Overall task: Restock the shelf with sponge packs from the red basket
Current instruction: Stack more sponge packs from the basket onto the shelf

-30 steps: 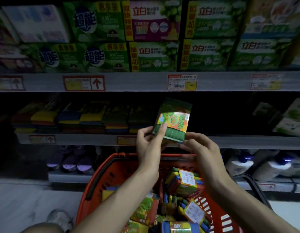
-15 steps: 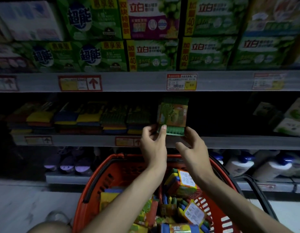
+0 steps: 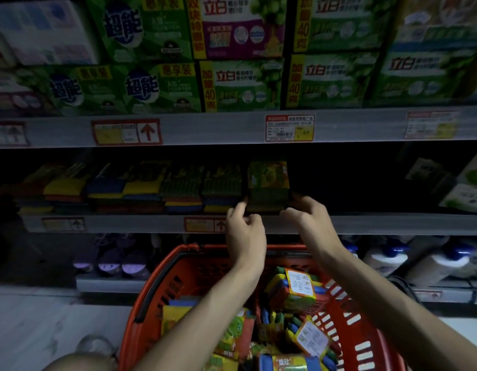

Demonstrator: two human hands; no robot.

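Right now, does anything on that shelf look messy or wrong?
Nothing stands out. The sponge pack stands upright at the right end of the row, with the left hand and right hand at its lower corners.

Stacked along the top tier: green soap boxes (image 3: 157, 87), a purple-fronted box (image 3: 237, 30) among them, and price tags (image 3: 289, 128) sticking to the grey rail below. Sitting lower right, white bottles with blue caps (image 3: 443, 261); lower left, purple-lidded items (image 3: 111, 263), too dim to identify. Showing at bottom left, pale marbled floor (image 3: 31, 330) and a shoe (image 3: 95, 346).
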